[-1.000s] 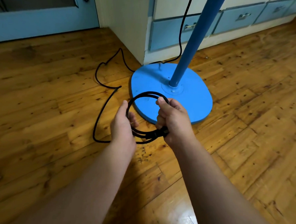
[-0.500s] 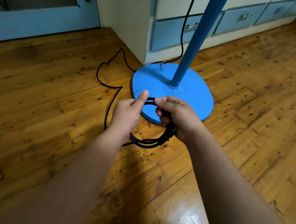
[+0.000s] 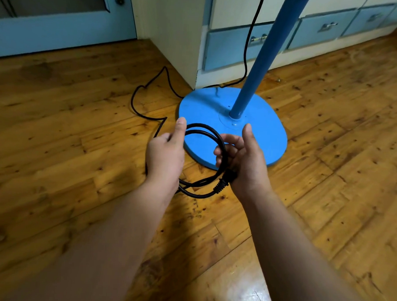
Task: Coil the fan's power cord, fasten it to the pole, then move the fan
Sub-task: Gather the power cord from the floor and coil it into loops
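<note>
Coiling is partly done: a few loops of the thin black power cord are gathered over the near edge of the flat blue rounded fan base. A slack run is left on the knotty wooden plank floor, kinked left of the base, then carried behind it and up beside the blue round pole. Fastening and moving are judged not started.

The right hand is held palm-up, fingers loosely curled around the loops, thumb raised; the moulded plug end is seen at its heel. The left hand is closed on the cord at the coil's left side, thumb extended up.
</note>
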Motion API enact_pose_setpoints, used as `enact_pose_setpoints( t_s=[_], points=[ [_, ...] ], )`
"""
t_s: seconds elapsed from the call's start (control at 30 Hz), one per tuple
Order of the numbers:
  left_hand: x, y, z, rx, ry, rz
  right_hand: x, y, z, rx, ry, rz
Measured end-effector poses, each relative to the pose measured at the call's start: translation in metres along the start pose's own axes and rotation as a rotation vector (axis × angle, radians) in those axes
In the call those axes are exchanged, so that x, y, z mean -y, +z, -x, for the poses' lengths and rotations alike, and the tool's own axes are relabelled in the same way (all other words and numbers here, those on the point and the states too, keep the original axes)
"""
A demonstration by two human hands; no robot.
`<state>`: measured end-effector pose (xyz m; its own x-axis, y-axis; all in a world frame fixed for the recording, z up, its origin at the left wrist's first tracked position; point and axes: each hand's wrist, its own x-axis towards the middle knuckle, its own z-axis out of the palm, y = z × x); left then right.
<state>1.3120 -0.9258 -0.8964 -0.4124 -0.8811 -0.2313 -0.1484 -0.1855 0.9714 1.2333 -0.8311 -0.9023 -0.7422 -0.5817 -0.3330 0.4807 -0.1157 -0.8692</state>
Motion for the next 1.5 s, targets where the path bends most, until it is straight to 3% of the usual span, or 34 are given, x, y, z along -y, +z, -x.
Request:
enact_pose_setpoints(
  t_s=[0.1, 0.2, 0.3, 0.37, 0.43, 0.53, 0.6, 0.67, 0.73, 0.83, 0.97, 1.23, 1.33, 1.5],
  points=[
    [0.000, 0.004, 0.004, -0.018, 0.089, -0.055, -0.001, 0.004, 0.000, -0.040, -0.090, 0.126],
    [0.000, 0.006, 0.005, 0.011, 0.050, -0.049, 0.000, 0.007, 0.001, -0.041, -0.216, 0.308],
    [-0.006, 0.001, 0.001, 0.129, 0.030, -0.160, 0.001, 0.006, -0.001, -0.046, -0.233, 0.411],
    [-0.008, -0.006, -0.005, 0.223, 0.132, -0.267, 0.004, 0.004, -0.002, -0.051, -0.219, 0.440],
    [-0.006, -0.017, -0.005, 0.234, 0.371, -0.495, 0.008, 0.002, -0.003, -0.089, -0.214, 0.449],
    [-0.004, -0.018, 0.012, 0.248, 1.038, -0.851, 0.013, 0.003, -0.005, -0.149, -0.234, 0.496],
    [-0.001, -0.007, 0.029, 0.433, 1.139, -1.020, 0.016, 0.005, -0.007, -0.168, -0.243, 0.538],
    [0.001, 0.004, 0.041, 0.554, 0.973, -1.262, 0.017, 0.008, -0.006, -0.175, -0.220, 0.522],
    [0.009, 0.009, 0.039, 0.544, 0.816, -1.340, 0.016, 0.011, -0.005, -0.160, -0.188, 0.469],
    [0.012, 0.014, 0.035, 0.467, 0.687, -1.169, 0.015, 0.015, -0.004, -0.143, -0.170, 0.472],
    [0.007, 0.017, 0.033, 0.494, 0.420, -0.995, 0.016, 0.021, 0.002, -0.081, -0.141, 0.399],
    [0.007, 0.013, 0.026, 0.441, 0.325, -0.810, 0.019, 0.029, 0.005, -0.050, -0.189, 0.347],
    [0.011, 0.014, 0.022, 0.386, 0.275, -0.601, 0.020, 0.029, 0.010, 0.008, -0.270, 0.434],
    [0.004, 0.013, 0.013, 0.316, 0.130, -0.031, 0.015, 0.022, 0.012, 0.104, -0.222, 0.369]
  ],
)
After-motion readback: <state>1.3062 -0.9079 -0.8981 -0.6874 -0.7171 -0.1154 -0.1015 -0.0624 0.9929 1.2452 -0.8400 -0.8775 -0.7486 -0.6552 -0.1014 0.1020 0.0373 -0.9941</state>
